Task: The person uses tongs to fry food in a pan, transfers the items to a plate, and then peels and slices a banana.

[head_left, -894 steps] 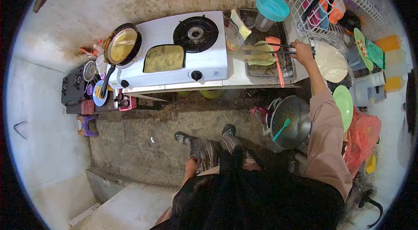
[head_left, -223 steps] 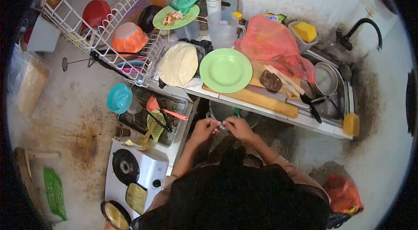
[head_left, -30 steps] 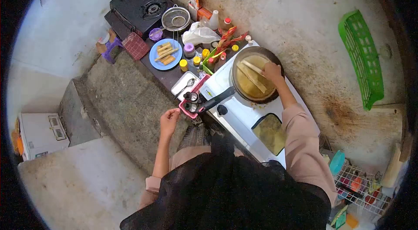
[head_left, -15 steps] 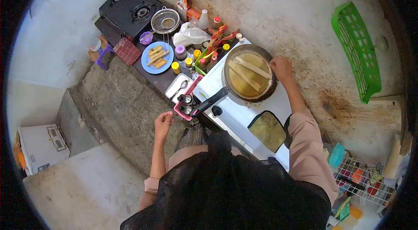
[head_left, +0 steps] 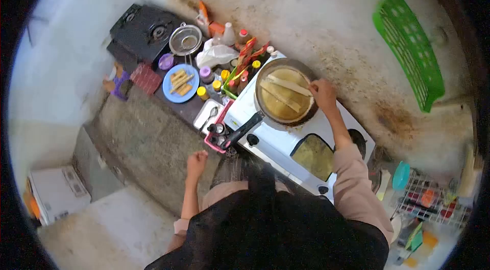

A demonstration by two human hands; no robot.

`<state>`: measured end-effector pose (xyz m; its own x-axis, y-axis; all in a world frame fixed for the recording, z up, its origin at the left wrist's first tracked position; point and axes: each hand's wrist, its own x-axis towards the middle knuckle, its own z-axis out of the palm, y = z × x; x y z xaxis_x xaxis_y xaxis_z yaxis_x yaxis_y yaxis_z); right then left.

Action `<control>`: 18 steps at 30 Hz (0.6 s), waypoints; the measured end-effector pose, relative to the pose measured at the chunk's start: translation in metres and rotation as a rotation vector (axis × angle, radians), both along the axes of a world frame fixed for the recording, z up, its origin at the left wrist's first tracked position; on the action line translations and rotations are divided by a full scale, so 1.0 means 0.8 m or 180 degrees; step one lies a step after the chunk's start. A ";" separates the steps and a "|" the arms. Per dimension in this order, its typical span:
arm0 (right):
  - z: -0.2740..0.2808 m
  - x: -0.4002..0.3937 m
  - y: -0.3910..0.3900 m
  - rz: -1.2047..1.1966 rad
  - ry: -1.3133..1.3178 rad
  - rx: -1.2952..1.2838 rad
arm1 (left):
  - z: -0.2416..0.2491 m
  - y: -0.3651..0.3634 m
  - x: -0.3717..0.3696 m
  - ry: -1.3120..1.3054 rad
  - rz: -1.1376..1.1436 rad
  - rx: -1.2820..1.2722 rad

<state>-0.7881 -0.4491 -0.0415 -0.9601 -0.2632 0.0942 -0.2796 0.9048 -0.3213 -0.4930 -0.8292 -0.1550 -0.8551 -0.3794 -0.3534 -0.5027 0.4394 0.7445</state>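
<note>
My right hand (head_left: 323, 95) is at the far right rim of a black frying pan (head_left: 245, 131), its fingertips pinched together beside the end of a long pale roll. Whether the fingers grip that end I cannot make out. Two long rolls lie in yellowish oil in the pan: the upper roll (head_left: 290, 85) and the lower roll (head_left: 279, 96). The pan sits on a white stove (head_left: 270, 139), its handle pointing toward me. My left hand (head_left: 196, 165) hangs over the floor left of the stove, fingers curled closed with nothing visible in them.
On the dark counter to the left stand a blue plate (head_left: 167, 88) of browned rolls, a white tray (head_left: 204, 119) with a spoon, bottles, a strainer (head_left: 185, 40) and a black stove (head_left: 138, 27). A green basket (head_left: 413, 50) hangs on the wall; a wire rack (head_left: 434, 201) is at right.
The view has shifted slightly. My right hand has come down a little along the pan rim, nearer the upper roll's end. My left hand stays closed beside the stove.
</note>
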 end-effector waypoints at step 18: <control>-0.039 0.561 0.179 -0.3245 0.0407 -0.1465 | -0.006 0.345 -0.071 -0.1625 -0.5302 0.0504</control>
